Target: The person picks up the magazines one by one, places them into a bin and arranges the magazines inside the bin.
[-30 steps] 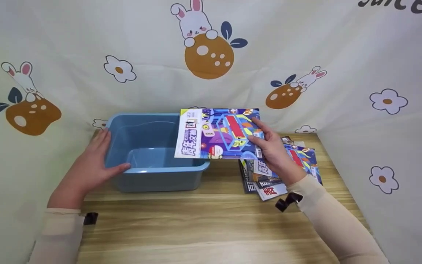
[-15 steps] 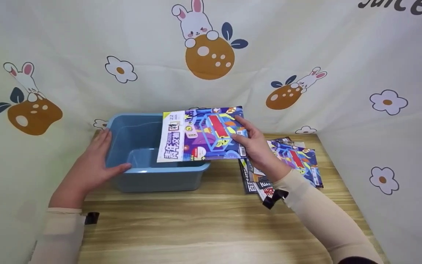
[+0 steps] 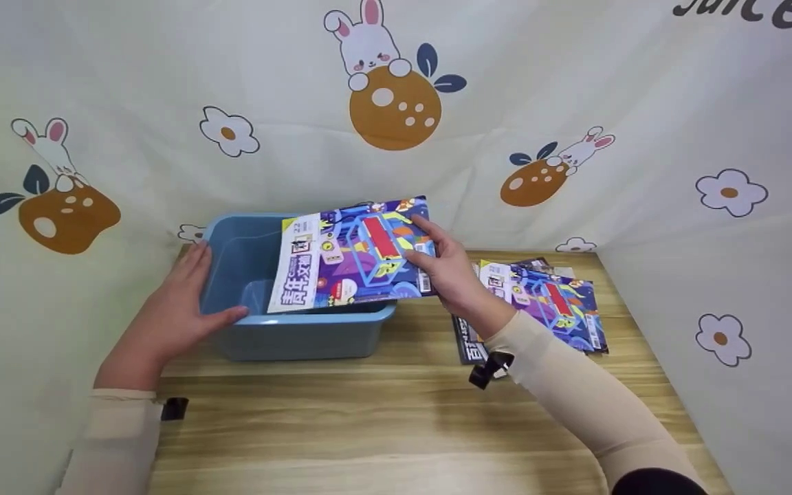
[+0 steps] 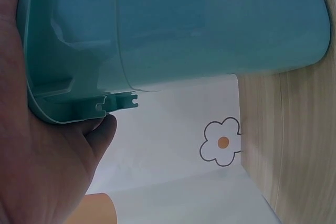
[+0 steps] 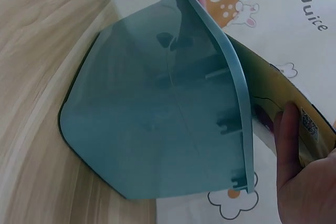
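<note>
A blue plastic bin [image 3: 303, 338] stands upright at the back left of the table. My left hand [image 3: 162, 313] grips its left end, thumb over the front rim; the left wrist view has fingers [image 4: 101, 136] bent beneath the rim. With my right hand [image 3: 461, 278] I pinch the right edge of a purple illustrated magazine [image 3: 375, 251], thumb on the cover and fingers underneath. The magazine lies level above the right part of the bin's opening, hiding much of the inside. Its yellowish underside [image 5: 278, 90] shows above the rim in the right wrist view.
A loose, overlapping pile of magazines [image 3: 553, 306] lies to the right of the bin, a similar purple cover on top. The wood-grain table [image 3: 368, 426] extends in front. Behind and on both sides hangs a pale curtain [image 3: 286, 165] printed with rabbits and flowers.
My right hand has carried the magazine leftward, farther across the bin, and more of the pile is uncovered. The left hand and the bin have stayed in place.
</note>
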Action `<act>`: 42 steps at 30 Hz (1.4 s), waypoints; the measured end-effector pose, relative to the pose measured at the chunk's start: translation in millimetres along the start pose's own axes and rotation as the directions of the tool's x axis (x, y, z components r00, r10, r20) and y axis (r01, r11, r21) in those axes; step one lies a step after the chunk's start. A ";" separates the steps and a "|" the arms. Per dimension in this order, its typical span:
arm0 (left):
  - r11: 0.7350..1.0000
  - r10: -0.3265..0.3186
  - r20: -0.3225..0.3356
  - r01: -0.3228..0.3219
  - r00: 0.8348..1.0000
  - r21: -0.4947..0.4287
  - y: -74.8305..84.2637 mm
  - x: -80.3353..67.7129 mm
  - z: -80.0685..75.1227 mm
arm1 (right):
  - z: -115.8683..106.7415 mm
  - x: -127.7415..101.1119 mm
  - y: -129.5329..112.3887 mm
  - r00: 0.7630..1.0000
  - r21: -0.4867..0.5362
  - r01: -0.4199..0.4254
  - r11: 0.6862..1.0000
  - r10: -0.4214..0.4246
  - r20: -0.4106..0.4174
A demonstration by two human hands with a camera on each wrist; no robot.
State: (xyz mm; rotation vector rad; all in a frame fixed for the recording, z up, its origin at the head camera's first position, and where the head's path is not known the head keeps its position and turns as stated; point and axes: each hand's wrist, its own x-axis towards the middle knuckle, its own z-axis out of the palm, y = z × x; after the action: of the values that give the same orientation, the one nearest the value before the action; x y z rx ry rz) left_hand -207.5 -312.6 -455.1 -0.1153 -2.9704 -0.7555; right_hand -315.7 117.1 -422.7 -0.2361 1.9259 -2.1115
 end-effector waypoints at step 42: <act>1.000 -0.017 0.000 0.017 1.000 -0.020 0.8 0.6 1.0 | 100.0 21.3 5.1 0.999 -0.216 0.037 0.976 -0.038 0.000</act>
State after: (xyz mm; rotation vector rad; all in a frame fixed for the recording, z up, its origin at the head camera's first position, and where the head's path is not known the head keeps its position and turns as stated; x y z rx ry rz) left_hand -208.1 -311.4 -455.5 -0.0916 -2.9678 -0.7871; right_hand -305.5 15.3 -418.9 -0.3142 2.1707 -1.9247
